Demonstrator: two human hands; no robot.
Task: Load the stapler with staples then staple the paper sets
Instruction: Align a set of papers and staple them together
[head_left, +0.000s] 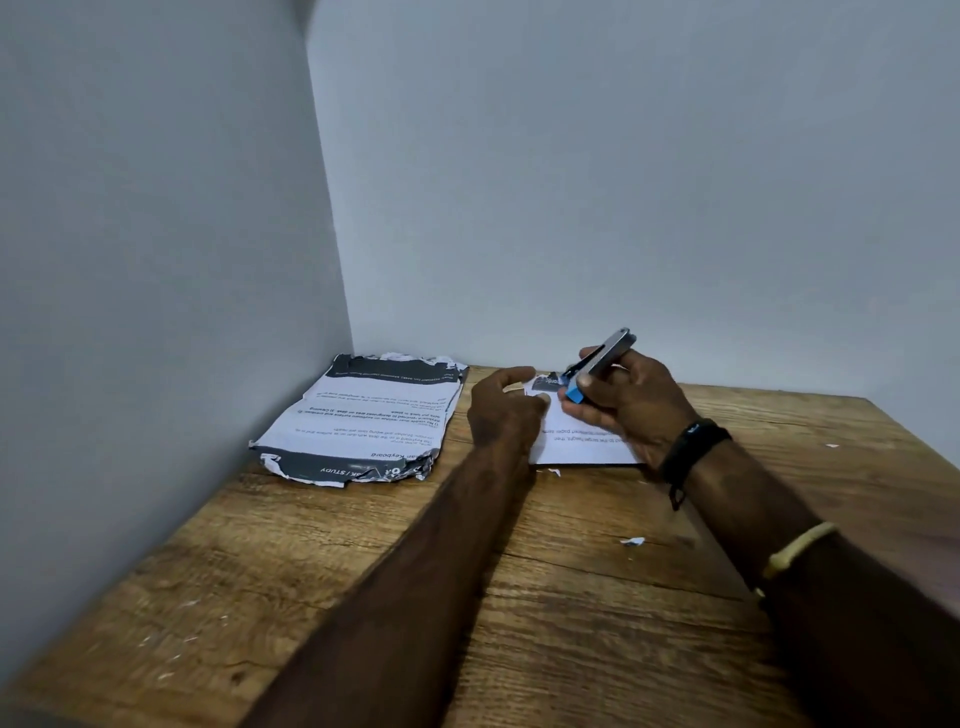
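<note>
Two hands, one corner: left hand (503, 410) pinches the paper set (584, 447) steady; right hand (636, 410) fingers (584, 415) clasp the stapler (602, 362), seemingly ready to bite.

On my feed I see two forearms, bare from wrist to the lower edge of the picture. Just behind the right hand (628, 410) sits a black wristband (693, 447), matt and fairly wide, with a small pale mark on top and a thin strap end hanging below. Further up that forearm runs a narrow, pale yellow band (800, 548).
</note>
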